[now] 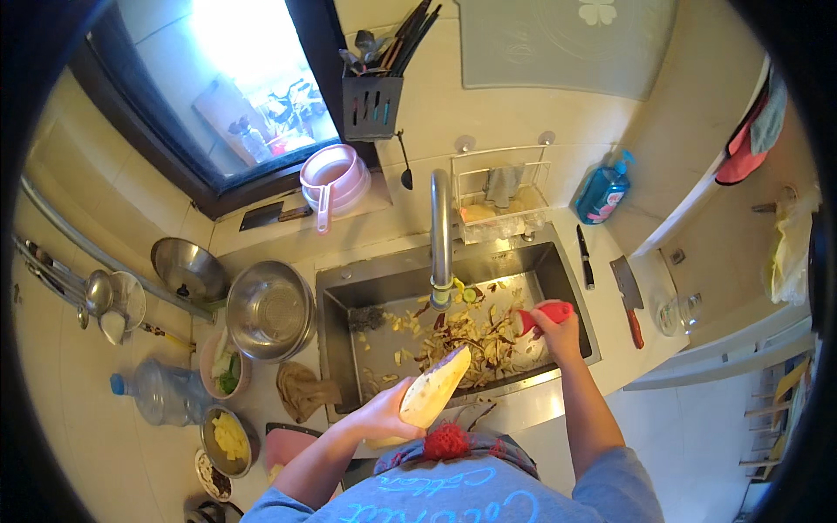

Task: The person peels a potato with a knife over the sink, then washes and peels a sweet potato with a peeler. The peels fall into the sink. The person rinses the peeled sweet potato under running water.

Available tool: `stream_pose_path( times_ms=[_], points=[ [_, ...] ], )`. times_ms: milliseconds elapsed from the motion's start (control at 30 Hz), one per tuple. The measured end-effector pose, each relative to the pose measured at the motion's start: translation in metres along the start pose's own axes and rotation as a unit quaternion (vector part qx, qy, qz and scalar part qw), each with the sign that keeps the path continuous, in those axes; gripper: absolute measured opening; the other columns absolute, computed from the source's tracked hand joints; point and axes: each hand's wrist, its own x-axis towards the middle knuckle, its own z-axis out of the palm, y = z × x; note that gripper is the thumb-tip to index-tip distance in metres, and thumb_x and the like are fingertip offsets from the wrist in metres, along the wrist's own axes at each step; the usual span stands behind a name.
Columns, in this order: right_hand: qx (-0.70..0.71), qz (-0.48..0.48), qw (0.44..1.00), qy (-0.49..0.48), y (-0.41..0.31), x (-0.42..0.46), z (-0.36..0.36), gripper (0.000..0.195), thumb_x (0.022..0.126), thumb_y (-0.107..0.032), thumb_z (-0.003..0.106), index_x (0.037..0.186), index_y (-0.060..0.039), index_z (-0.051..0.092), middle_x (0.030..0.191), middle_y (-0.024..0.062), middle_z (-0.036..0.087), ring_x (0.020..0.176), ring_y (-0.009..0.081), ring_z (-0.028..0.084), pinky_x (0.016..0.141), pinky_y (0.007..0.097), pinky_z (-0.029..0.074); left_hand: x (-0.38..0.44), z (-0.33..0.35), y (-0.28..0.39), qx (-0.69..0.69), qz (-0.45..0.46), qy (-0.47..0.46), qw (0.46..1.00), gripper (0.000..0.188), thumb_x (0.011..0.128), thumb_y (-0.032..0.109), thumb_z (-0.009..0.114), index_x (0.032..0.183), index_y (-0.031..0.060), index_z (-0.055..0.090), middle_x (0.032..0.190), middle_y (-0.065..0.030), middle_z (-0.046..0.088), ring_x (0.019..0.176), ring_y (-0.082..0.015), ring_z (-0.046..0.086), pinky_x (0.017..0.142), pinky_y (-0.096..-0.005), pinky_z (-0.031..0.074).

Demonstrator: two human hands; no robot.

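My left hand [389, 412] grips a large, pale peeled root vegetable [437, 391], its pointed end tilted up over the sink's front edge. A strip of purplish skin still shows along its upper side. In my right hand [559, 332] is a peeler with a red handle [554, 312], held above the right part of the stainless steel sink [583, 327]. Peeler and vegetable are apart. Yellowish and dark peelings [467, 343] cover much of the sink floor. A curved metal faucet [441, 235] stands over them.
Left of the sink are stacked steel bowls [269, 310], a brown cloth [297, 392] and a bowl of yellow pieces [229, 438]. On the right lie a black-handled knife [585, 258] and a cleaver [628, 294]. A blue soap bottle [603, 189] stands behind. A wire rack [502, 189] hangs behind the faucet.
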Motion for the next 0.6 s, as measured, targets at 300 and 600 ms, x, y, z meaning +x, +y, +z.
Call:
stream_pose_path(
  times_ms=[300,600],
  points=[
    [0.192,0.046,0.952,-0.233,-0.051,-0.052,0.059,0.013,0.073,-0.004,0.064,0.081,0.0009,0.055,0.063,0.0103,0.057,0.044,0.0185,0.055,0.040,0.0265,0.045,0.013,0.006,-0.007,-0.165,-0.003,-0.035,0.986,0.081,0.055,0.026,0.074,0.123,-0.0001,0.038,0.108,-0.0093,0.051,0.101,-0.0163,0.047,0.089,-0.0291,0.036],
    [0.019,0.035,0.999,-0.016,0.000,0.004,0.008,0.011,0.076,-0.006,0.064,0.078,-0.0004,0.055,0.061,0.0062,0.056,0.045,0.0133,0.052,0.041,0.0247,0.044,0.005,-0.001,-0.012,-0.151,-0.028,0.003,0.988,0.080,0.056,0.025,0.075,0.123,-0.0007,0.038,0.110,-0.0106,0.050,0.103,-0.0167,0.046,0.090,-0.0286,0.035]
  ],
)
